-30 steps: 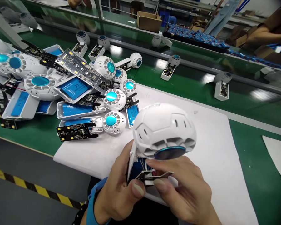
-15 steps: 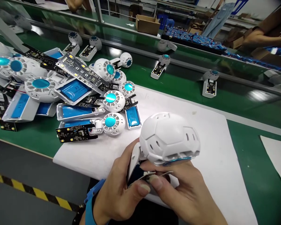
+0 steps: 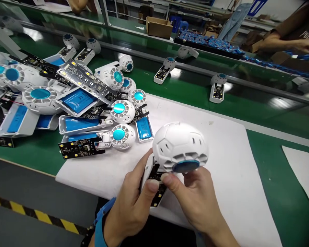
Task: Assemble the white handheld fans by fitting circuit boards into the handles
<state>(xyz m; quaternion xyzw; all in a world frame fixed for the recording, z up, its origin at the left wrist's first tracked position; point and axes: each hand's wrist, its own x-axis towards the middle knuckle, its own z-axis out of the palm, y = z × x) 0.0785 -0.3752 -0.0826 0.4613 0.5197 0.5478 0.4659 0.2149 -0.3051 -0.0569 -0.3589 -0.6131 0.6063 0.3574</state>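
Observation:
Both my hands hold one white handheld fan unit (image 3: 179, 145) over the near edge of a white mat (image 3: 229, 161). Its round vented head with a blue centre cap (image 3: 185, 166) faces me. My left hand (image 3: 134, 206) is wrapped round the white handle, thumb pressing on the black circuit board (image 3: 157, 187) that lies in it. My right hand (image 3: 195, 199) pinches the board just under the head with thumb and fingertips. The lower part of the handle is hidden behind my fingers.
A heap of the same fan units with blue batteries and loose circuit boards (image 3: 84, 79) lies at left on the green bench. More units (image 3: 217, 88) ride the green conveyor beyond the mat. Another person's arm (image 3: 285, 43) works at far right. A cardboard box (image 3: 159, 26) stands behind.
The fan head has tipped so its blue cap faces me again. The circuit board, earlier lifted off the handle, now lies down in it under my thumbs. The units on the conveyor have shifted left.

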